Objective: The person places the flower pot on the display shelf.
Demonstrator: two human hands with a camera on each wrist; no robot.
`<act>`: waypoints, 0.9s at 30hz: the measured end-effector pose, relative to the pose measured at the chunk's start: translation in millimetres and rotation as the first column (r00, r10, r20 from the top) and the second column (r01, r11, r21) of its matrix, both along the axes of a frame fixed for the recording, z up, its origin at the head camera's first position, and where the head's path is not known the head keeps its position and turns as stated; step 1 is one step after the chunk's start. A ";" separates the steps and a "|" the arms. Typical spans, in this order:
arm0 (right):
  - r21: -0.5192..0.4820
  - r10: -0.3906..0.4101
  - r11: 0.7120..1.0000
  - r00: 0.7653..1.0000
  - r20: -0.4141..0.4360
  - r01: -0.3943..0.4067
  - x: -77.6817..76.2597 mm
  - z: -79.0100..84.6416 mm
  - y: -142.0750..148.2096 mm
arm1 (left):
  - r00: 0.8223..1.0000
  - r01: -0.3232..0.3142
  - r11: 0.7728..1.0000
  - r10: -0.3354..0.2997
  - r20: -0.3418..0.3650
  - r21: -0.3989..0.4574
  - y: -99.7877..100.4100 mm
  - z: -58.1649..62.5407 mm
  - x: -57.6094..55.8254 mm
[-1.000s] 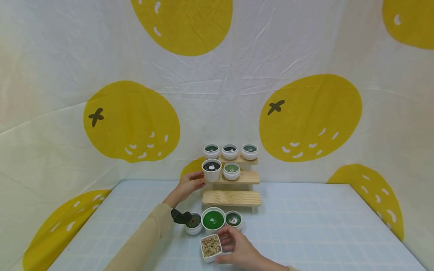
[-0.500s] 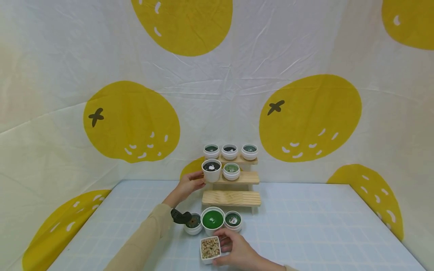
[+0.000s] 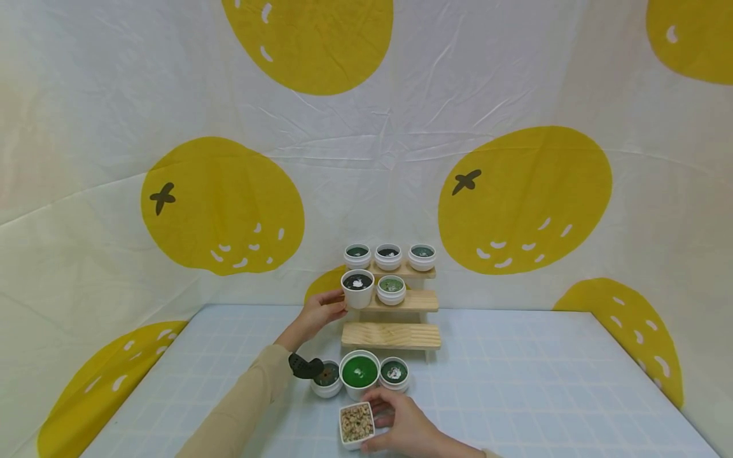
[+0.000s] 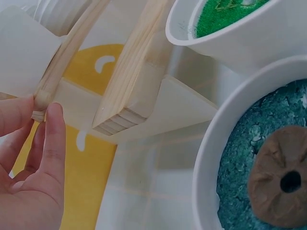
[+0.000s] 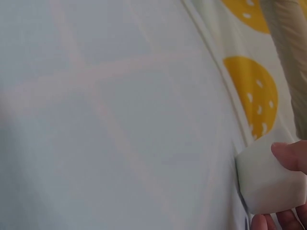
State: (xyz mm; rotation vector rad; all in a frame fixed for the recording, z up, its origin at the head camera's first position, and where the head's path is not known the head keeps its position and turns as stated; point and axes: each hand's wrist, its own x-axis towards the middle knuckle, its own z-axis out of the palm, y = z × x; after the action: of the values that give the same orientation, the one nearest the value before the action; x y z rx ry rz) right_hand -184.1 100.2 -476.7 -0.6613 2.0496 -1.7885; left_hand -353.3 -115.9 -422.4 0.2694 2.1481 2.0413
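Note:
In the head view, my left hand (image 3: 317,313) is at the left end of the stand's middle step, beside a white cup (image 3: 357,296) with dark filling. The left wrist view shows its thumb and fingertips pinching the end of that wooden step (image 4: 45,93). My right hand (image 3: 403,427) holds a small square white pot (image 3: 356,442) filled with tan, crumbly bits, near the table's front. Thumb and fingers grip the pot's (image 5: 268,182) sides in the right wrist view. Right behind it stands a round white tub (image 3: 359,371) with bright green filling.
The three-step wooden stand (image 3: 392,334) carries several round white pots, including a light green one (image 3: 391,289). Flanking the green tub are a pot with a brown disc (image 3: 326,380) and a dark green pot (image 3: 394,374). The checked tablecloth (image 3: 515,381) meets a fruit-print backdrop (image 3: 401,191).
My right hand and the square pot have shifted slightly toward the front of the table, away from the green tub. The left hand stays in place.

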 end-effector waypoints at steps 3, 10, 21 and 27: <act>-0.021 0.003 1.000 1.000 0.009 -0.003 1.0 0.5 1.3 | 1.000 -0.008 1.000 0.008 0.002 0.005 0.6 -0.2 -0.7; -0.049 0.030 0.998 0.999 0.022 -0.029 2.8 3.9 5.5 | 1.000 -0.021 1.000 0.021 0.006 -0.010 0.2 -0.9 -1.1; -0.005 0.031 0.999 0.998 -0.049 -0.031 -2.9 21.4 16.5 | 1.000 -0.017 1.000 0.017 0.014 -0.020 -0.2 -1.1 -2.8; -0.003 0.031 1.000 0.996 -0.081 -0.031 -4.4 30.5 25.2 | 0.999 -0.023 0.999 0.024 0.022 -0.022 -0.4 -1.7 -4.1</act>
State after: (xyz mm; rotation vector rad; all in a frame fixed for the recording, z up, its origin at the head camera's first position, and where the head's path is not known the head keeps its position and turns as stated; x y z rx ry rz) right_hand -188.5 125.4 -446.2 -0.7746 2.0762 -1.7766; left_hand -357.4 -116.3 -424.1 0.2186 2.1691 2.0229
